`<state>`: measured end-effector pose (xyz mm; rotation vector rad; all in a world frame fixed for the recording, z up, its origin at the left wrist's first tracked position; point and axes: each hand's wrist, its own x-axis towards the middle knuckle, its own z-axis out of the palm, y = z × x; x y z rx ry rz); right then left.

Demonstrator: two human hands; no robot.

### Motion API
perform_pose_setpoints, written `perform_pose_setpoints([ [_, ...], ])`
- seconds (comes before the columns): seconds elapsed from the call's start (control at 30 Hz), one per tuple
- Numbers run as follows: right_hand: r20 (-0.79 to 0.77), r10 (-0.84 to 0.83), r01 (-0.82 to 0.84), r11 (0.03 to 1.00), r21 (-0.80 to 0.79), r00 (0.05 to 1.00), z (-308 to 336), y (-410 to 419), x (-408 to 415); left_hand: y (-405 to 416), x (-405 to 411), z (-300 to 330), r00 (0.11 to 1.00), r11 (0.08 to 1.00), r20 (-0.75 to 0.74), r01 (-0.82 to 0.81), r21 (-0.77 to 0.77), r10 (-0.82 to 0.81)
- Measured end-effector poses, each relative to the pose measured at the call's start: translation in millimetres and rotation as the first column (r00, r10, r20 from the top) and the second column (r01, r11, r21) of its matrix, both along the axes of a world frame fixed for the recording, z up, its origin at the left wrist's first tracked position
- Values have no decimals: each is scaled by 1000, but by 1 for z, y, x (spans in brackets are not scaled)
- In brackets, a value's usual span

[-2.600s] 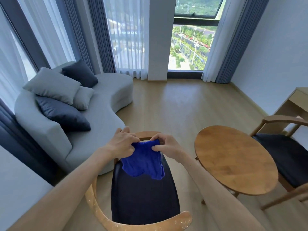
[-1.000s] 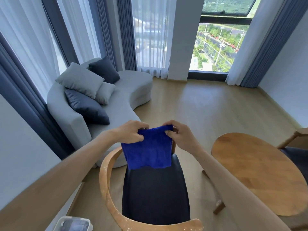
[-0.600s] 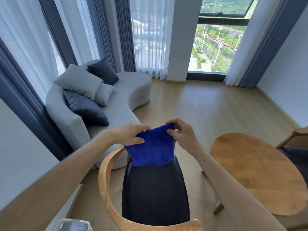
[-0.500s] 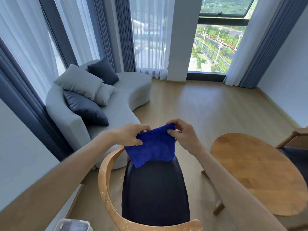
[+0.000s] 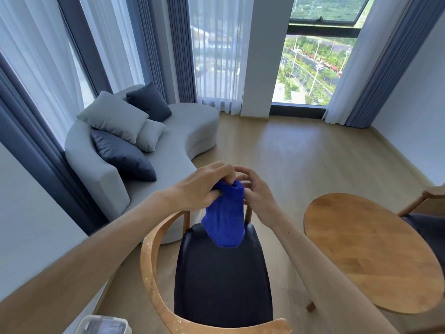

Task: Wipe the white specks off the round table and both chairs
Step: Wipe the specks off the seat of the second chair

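The blue cloth (image 5: 225, 219) hangs bunched above the near chair (image 5: 154, 268) seat — left hand (image 5: 204, 186) grips its top; right hand (image 5: 256, 192) fingers curl beside it, contact unclear. Round table (image 5: 370, 256), second chair (image 5: 423, 201) and clear container (image 5: 103, 325) are cut off — contents indistinct

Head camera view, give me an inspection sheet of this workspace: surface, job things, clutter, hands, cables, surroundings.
Surface: round wooden table, top bare; no specks made out on it.
Job's things: blue cloth bunched, hanging over the near chair; white specks on that chair's curved wooden rail. Second chair only partly in view beyond the table.
Clutter: clear lidded container at the bottom edge.
Hands: left hand grips the cloth's top; right hand touches it, fingers curled, grip unclear.
Cables: nothing seen.
Surroundings: grey sofa with cushions, curtains, tall window, wood floor.
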<state>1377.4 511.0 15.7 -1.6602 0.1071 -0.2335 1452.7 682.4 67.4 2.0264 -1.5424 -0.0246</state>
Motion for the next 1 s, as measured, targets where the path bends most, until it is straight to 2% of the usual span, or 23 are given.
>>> perform_pose_setpoints([
  [0.1, -80, 50, -38, 988, 151, 996, -3, 4, -1, -1, 0, -1, 998, 998, -30, -62, 16, 62],
  [0.2, -88, 35, -13, 972, 235, 995, -2, 10, -5, 2, 6, -2, 993, 989, -10, -117, 91, 118],
  [0.3, -77, 129, -93, 928, 360, 989, -3, 15, -9, 3, 9, -1, 989, 977, -114, -73, 202, 97],
  [0.4, -87, 218, -150, 863, 482, 972, -8, 19, -16, 5, 12, -7, 980, 961, -154, -81, 263, 125],
  [0.47, -68, 244, -188, 872, 452, 967, -18, 18, -22, 7, 15, -13, 973, 959, -188, -83, 271, 137],
  [0.53, -51, 281, -249, 907, 339, 958, -31, 18, -29, 8, 13, -19, 961, 961, -233, -86, 264, 150],
  [0.63, -106, 253, -229, 953, 199, 962, -50, 19, -35, 4, 6, -31, 931, 960, -307, -118, 255, 196],
  [0.87, -244, 178, -136, 974, 181, 953, -107, 18, -53, 2, 0, -85, 755, 919, -526, -285, 273, 391],
  [1.0, -317, 134, -79, 981, 179, 939, -133, 26, -62, -4, -14, -119, 670, 867, -550, -383, 319, 498],
])
